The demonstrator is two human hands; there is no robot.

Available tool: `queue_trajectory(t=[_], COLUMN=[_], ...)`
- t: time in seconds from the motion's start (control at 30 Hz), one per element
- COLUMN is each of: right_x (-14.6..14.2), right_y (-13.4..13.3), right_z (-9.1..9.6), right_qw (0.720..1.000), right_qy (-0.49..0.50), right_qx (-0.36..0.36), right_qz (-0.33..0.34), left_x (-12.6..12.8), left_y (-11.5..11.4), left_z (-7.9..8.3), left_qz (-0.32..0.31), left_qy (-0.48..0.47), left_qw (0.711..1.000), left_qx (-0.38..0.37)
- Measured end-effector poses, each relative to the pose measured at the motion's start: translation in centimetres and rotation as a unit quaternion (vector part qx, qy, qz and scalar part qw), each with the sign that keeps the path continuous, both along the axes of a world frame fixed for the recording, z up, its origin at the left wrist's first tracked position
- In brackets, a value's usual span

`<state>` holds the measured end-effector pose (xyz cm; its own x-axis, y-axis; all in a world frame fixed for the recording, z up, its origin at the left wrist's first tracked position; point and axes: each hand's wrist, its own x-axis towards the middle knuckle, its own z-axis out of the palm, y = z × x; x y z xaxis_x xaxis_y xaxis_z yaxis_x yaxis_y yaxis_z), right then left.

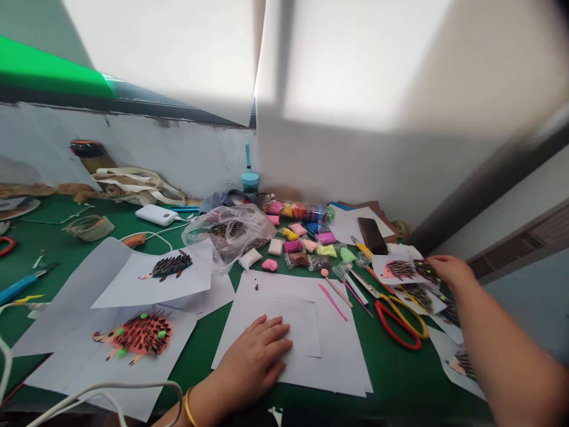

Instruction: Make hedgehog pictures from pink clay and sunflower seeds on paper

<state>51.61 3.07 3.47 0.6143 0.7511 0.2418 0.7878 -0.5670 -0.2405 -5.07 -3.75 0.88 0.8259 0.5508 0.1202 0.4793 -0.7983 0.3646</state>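
My left hand (pixel 260 354) lies flat with its fingers spread on a stack of white paper (pixel 342 367). Just beyond its fingertips is a smaller white sheet (pixel 306 332). Out at the right, my right hand (pixel 451 271) has its fingertips pinched at a small hedgehog picture (pixel 427 271) with dark spines; the exact grip is partly hidden. Next to it lies a pink-faced hedgehog picture (pixel 399 270), and more hedgehog cards (pixel 418 296) overlap below. On the paper rest a pink modelling tool (pixel 332 302) and a dark crumb (pixel 256 287).
Red-and-yellow scissors (pixel 402 323) lie right of the paper. Several clay packets (pixel 297 259) and a plastic bag of seeds (pixel 229 231) sit behind it. A phone (pixel 372 235) is at the back right. Larger hedgehog pictures (pixel 133 335), white cables (pixel 111 385) and a power bank (pixel 155 215) occupy the left.
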Motion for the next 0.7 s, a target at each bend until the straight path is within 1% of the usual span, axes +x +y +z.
queue_trajectory(t=[0.07,0.1,0.2,0.3,0.47,0.57,0.63,0.67,0.7], right_x=[-0.8,-1.5,-4.6,-8.7,-15.1,-18.3,-20.7,-21.9,-23.3], right_y=[0.2,0.4,1.7,3.4,5.7,5.8,5.0,4.4,3.5], right_z=[0.5,0.7,1.3,1.4,0.9,1.1,1.5,1.7,1.9], right_qw=[0.999,0.999,0.996,0.986,0.966,0.954,0.948,0.943,0.933], right_qy=[0.008,0.012,0.005,-0.012,-0.047,-0.063,-0.067,-0.066,-0.055], right_qx=[-0.030,-0.040,-0.062,-0.096,-0.142,-0.128,-0.110,-0.095,-0.057], right_qz=[-0.009,-0.003,0.067,0.139,0.213,0.264,0.292,0.312,0.352], left_x=[0.0,-0.1,0.0,0.0,0.0,-0.1,-0.1,-0.2,-0.2], left_y=[0.0,0.0,0.1,0.2,0.3,0.3,0.4,0.5,0.5], left_z=[0.0,0.1,0.2,0.2,-0.2,-0.6,-0.7,-0.8,-0.8], left_qz=[0.001,0.000,-0.003,-0.006,-0.006,-0.004,-0.004,-0.004,-0.004], left_qy=[-0.003,-0.003,-0.002,0.001,-0.009,-0.021,-0.023,-0.024,-0.024], left_qw=[1.000,1.000,1.000,1.000,1.000,1.000,1.000,1.000,1.000], left_qx=[0.001,0.001,0.001,0.003,-0.004,-0.010,-0.010,-0.010,-0.010])
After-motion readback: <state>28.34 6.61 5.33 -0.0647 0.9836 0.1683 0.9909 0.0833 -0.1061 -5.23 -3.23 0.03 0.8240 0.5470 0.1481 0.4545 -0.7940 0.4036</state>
